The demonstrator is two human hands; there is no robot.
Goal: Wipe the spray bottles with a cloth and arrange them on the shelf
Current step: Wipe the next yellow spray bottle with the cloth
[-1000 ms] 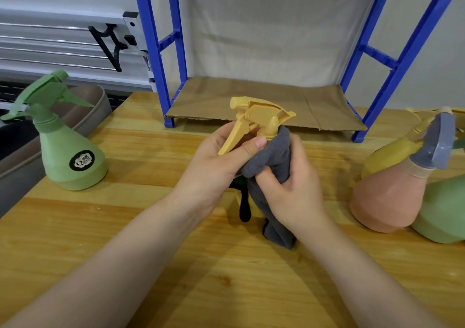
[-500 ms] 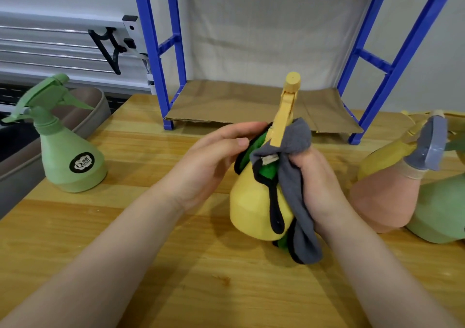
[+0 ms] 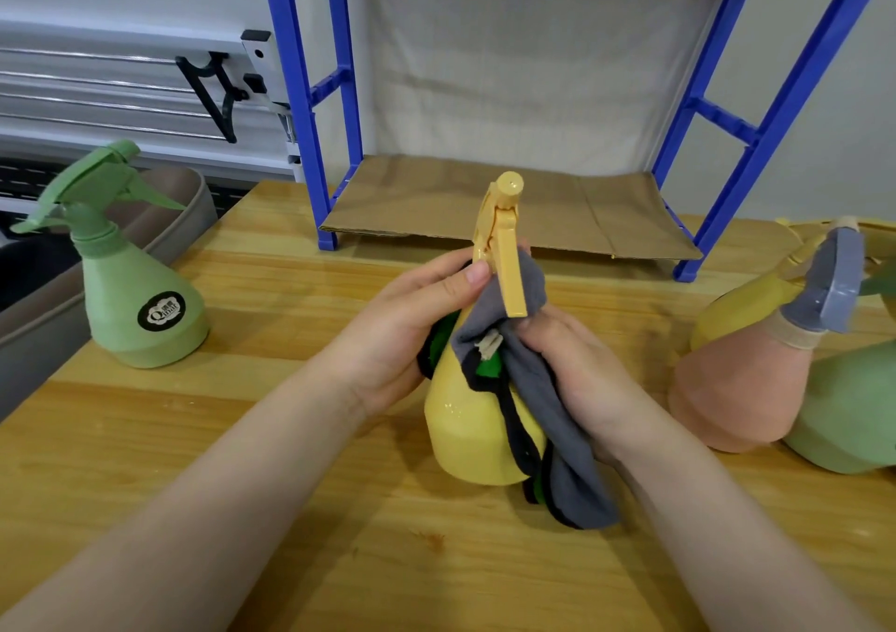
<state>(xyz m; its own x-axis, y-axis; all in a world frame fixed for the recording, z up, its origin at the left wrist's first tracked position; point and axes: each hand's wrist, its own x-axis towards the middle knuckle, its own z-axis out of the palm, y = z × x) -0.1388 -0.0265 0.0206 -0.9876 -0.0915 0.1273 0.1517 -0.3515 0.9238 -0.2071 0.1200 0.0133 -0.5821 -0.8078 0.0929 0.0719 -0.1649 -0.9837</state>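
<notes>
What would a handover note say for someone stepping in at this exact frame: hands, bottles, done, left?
Left hand grips the neck of the yellow plastic spray bottle, which stands upright on the wooden table.
Right hand holds the grey cloth with black edging against that bottle.
Green labelled spray bottle stands at the left; the pink bottle with grey trigger lies among others at the right.
Blue metal shelf, lined with cardboard, holds no bottles.
Done: wiping under way.
Left: finish wiping, shelve every bottle.

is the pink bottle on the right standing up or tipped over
Tipped: the pink bottle leans with its grey sprayer pointing up-right, resting against the green bottle.
</notes>
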